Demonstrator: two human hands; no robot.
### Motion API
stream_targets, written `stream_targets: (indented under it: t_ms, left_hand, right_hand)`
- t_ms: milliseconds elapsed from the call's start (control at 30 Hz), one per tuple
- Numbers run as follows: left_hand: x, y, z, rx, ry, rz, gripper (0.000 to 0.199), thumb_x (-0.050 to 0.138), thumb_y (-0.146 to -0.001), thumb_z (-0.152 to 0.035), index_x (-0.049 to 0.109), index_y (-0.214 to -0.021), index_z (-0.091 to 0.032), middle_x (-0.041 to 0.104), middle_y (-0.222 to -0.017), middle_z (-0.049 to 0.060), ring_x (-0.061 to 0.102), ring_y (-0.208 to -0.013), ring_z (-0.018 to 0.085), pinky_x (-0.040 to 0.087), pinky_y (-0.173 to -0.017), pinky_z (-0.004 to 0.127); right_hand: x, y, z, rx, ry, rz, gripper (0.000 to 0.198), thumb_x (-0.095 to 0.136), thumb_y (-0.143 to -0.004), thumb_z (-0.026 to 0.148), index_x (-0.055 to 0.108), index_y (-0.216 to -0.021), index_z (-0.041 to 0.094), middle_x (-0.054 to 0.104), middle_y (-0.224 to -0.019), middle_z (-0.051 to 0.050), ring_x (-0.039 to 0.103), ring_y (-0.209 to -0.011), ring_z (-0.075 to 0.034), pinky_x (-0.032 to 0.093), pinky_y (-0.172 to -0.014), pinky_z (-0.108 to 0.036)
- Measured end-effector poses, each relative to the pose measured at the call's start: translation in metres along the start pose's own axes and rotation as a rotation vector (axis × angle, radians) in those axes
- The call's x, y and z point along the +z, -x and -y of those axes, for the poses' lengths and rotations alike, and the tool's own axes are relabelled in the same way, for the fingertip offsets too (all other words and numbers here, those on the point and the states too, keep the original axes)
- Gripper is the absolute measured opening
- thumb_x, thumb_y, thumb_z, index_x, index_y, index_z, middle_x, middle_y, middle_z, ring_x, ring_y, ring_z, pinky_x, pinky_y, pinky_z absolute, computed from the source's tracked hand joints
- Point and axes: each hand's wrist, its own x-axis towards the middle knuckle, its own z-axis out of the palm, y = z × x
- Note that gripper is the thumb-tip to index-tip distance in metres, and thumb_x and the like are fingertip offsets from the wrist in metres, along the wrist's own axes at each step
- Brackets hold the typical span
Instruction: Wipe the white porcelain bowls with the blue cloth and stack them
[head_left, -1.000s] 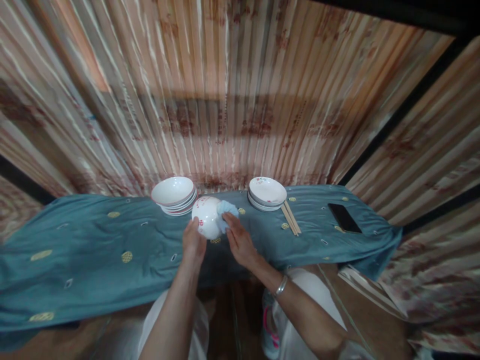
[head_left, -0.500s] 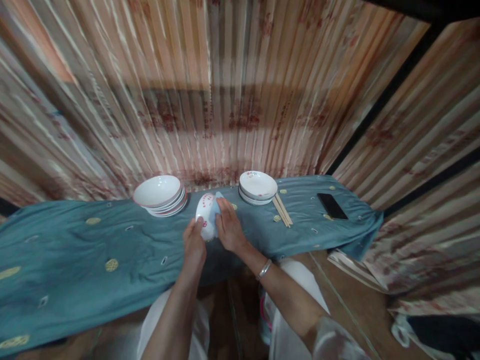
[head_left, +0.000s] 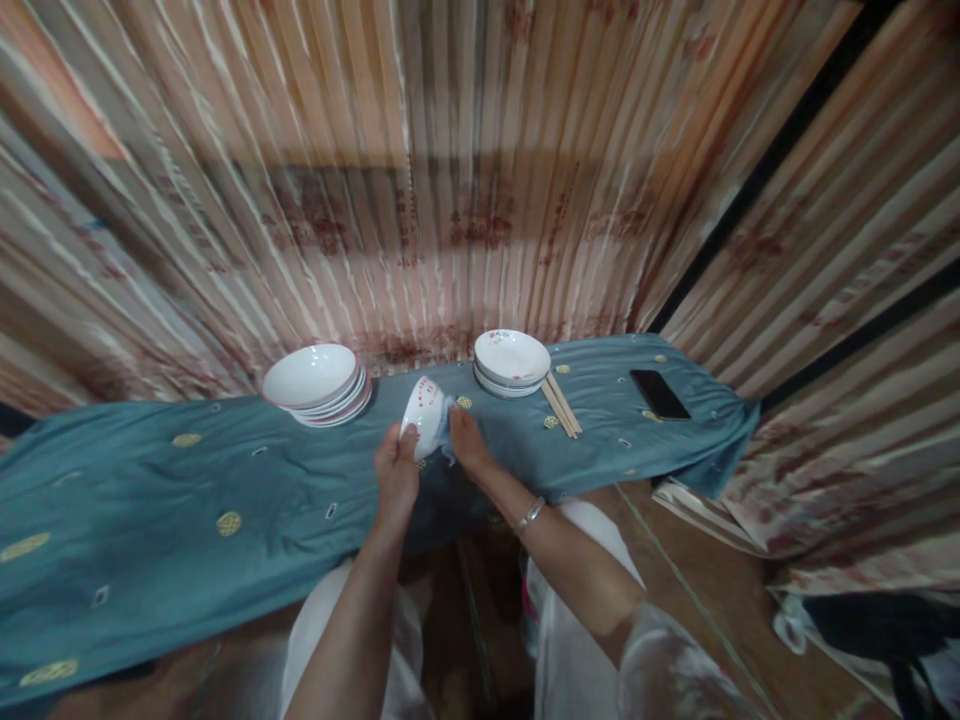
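Observation:
A small white bowl with red marks is tilted on its side above the cloth-covered table. My left hand grips its left edge, thumb on the outer wall. Against the bowl's right side is a light blue cloth, bunched up and partly hidden by the fingers. My right hand is closed on that cloth, a silver bracelet on its wrist. Behind to the left stands a stack of white bowls with red rims. Behind to the right is a stack of white dishes with a floral print.
Wooden chopsticks lie beside the dish stack. A black phone rests farther right. The table wears a teal cloth with yellow patterns. A pleated curtain hangs close behind, and dark poles slant at the right.
The bowl has turned and shifted slightly right. My right hand has drawn down and right from its outer wall, with the cloth now bunched at its side. The view has shifted a little.

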Motion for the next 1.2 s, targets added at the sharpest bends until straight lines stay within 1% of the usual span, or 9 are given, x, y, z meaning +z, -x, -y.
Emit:
stream_targets:
  t_ms: [100, 200, 333, 467, 600, 767, 967, 1100, 1200]
  left_hand:
    - [0.004, -0.001, 0.001, -0.051, 0.119, -0.037, 0.038, 0.075, -0.061, -0.053, 0.061, -0.063, -0.017, 0.055, -0.057, -0.004, 0.046, -0.052, 0.009, 0.037, -0.051, 0.021]
    - [0.006, -0.002, 0.002, -0.091, 0.227, -0.056, 0.037, 0.076, -0.060, -0.050, 0.062, -0.067, -0.017, 0.056, -0.058, -0.004, 0.047, -0.051, 0.009, 0.037, -0.050, 0.021]
    - [0.003, -0.005, 0.003, -0.154, 0.338, -0.092, 0.038, 0.077, -0.058, -0.048, 0.064, -0.072, -0.016, 0.058, -0.059, -0.004, 0.050, -0.050, 0.009, 0.039, -0.051, 0.022]
    - [-0.001, -0.007, 0.004, -0.183, 0.386, -0.098, 0.037, 0.079, -0.054, -0.046, 0.063, -0.070, -0.016, 0.058, -0.057, -0.003, 0.048, -0.048, 0.009, 0.036, -0.048, 0.022]
    - [-0.002, -0.005, 0.003, -0.178, 0.373, -0.084, 0.035, 0.080, -0.054, -0.044, 0.064, -0.070, -0.016, 0.059, -0.058, -0.004, 0.048, -0.050, 0.008, 0.037, -0.050, 0.021]
    - [-0.003, 0.000, 0.001, -0.138, 0.270, -0.004, 0.035, 0.078, -0.057, -0.046, 0.064, -0.069, -0.017, 0.058, -0.060, -0.005, 0.047, -0.054, 0.009, 0.038, -0.053, 0.021]
    - [-0.007, 0.004, 0.000, -0.099, 0.144, 0.059, 0.032, 0.072, -0.064, -0.047, 0.061, -0.064, -0.018, 0.050, -0.055, -0.005, 0.040, -0.052, 0.009, 0.032, -0.051, 0.023]
    - [-0.008, 0.007, -0.001, -0.109, 0.088, 0.079, 0.034, 0.073, -0.064, -0.048, 0.059, -0.060, -0.018, 0.048, -0.054, -0.005, 0.041, -0.051, 0.010, 0.031, -0.051, 0.023]
    - [-0.008, 0.009, 0.000, -0.124, 0.079, 0.091, 0.035, 0.073, -0.065, -0.050, 0.060, -0.061, -0.017, 0.050, -0.055, -0.004, 0.042, -0.051, 0.010, 0.031, -0.051, 0.023]
  right_hand:
    - [-0.002, 0.010, 0.008, -0.080, 0.153, -0.026, 0.044, 0.031, -0.097, 0.033, 0.054, -0.126, 0.010, 0.060, -0.128, -0.022, 0.058, -0.119, -0.028, 0.045, -0.103, -0.051]
    - [-0.004, 0.022, 0.015, -0.243, 0.286, -0.016, 0.050, 0.029, -0.098, 0.031, 0.039, -0.141, 0.007, 0.048, -0.142, -0.022, 0.042, -0.137, -0.028, 0.035, -0.112, -0.052]
    - [-0.009, 0.036, 0.020, -0.446, 0.468, 0.055, 0.052, 0.026, -0.099, 0.025, 0.029, -0.148, 0.007, 0.035, -0.151, -0.022, 0.025, -0.146, -0.026, 0.029, -0.116, -0.052]
    - [-0.018, 0.042, 0.028, -0.624, 0.609, 0.176, 0.051, 0.027, -0.098, 0.020, 0.030, -0.149, 0.010, 0.030, -0.155, -0.019, 0.008, -0.150, -0.028, 0.027, -0.117, -0.056]
    - [-0.024, 0.039, 0.042, -0.710, 0.715, 0.244, 0.050, 0.032, -0.099, 0.027, 0.036, -0.147, 0.012, 0.032, -0.154, -0.016, 0.008, -0.150, -0.029, 0.025, -0.117, -0.055]
    - [-0.028, 0.028, 0.054, -0.694, 0.757, 0.260, 0.051, 0.036, -0.099, 0.035, 0.039, -0.146, 0.016, 0.034, -0.154, -0.013, 0.015, -0.148, -0.029, 0.024, -0.117, -0.054]
    - [-0.030, 0.014, 0.061, -0.625, 0.551, 0.275, 0.051, 0.034, -0.099, 0.039, 0.042, -0.144, 0.015, 0.039, -0.151, -0.014, 0.024, -0.146, -0.026, 0.024, -0.118, -0.051]
    - [-0.028, 0.003, 0.055, -0.499, 0.382, 0.242, 0.052, 0.029, -0.100, 0.041, 0.044, -0.142, 0.015, 0.045, -0.147, -0.014, 0.034, -0.142, -0.022, 0.027, -0.118, -0.046]
    - [-0.026, -0.011, 0.040, -0.348, 0.240, 0.194, 0.052, 0.027, -0.099, 0.042, 0.049, -0.138, 0.015, 0.052, -0.141, -0.014, 0.044, -0.135, -0.020, 0.032, -0.115, -0.041]
